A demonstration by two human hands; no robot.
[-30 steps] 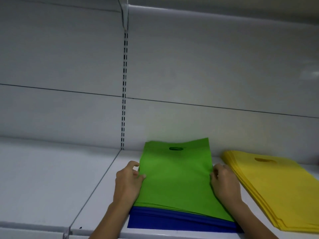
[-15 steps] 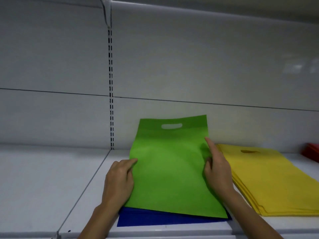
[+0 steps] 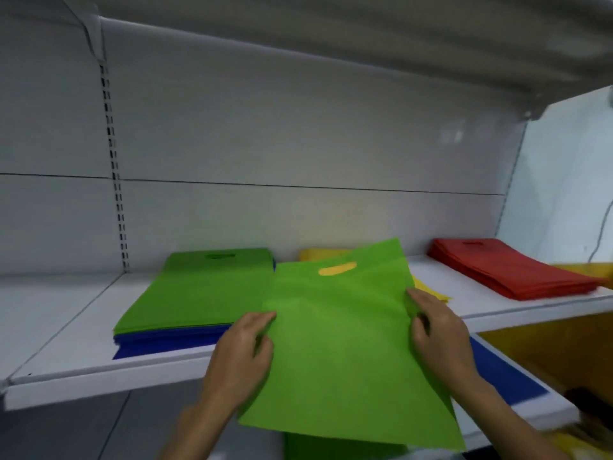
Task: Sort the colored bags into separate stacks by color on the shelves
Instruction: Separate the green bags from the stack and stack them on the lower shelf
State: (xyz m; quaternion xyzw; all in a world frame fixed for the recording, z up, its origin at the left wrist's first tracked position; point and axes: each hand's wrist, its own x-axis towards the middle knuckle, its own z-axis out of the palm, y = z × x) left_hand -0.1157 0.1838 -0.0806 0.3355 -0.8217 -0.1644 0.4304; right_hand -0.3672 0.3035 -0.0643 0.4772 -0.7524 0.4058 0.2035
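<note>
Two hands hold up one green bag (image 3: 341, 346) in the lower middle of the frame. The left hand (image 3: 242, 353) has its fingers curled around the bag's left edge. The right hand (image 3: 438, 336) pinches the bag's right edge, with the thumb on top. The bag is flat and a little tilted, in front of the white shelf (image 3: 59, 330) and not lying on it. It has a handle hole near its top, and yellow shows through the hole. On the shelf, at the middle left of the frame, lies a green stack (image 3: 199, 287) of bags. It sits right on top of a blue stack (image 3: 172, 341), which peeks out along the front. Behind the held bag is a yellow stack (image 3: 318, 253), mostly hidden, with a bit of it showing just above the right hand. At the far right of the shelf lies a red stack (image 3: 504, 270), well apart from the green one. A metal post with slots (image 3: 114, 167) runs up the grey back wall at the upper left of the frame. Another shelf (image 3: 331, 38) hangs across the top.
</note>
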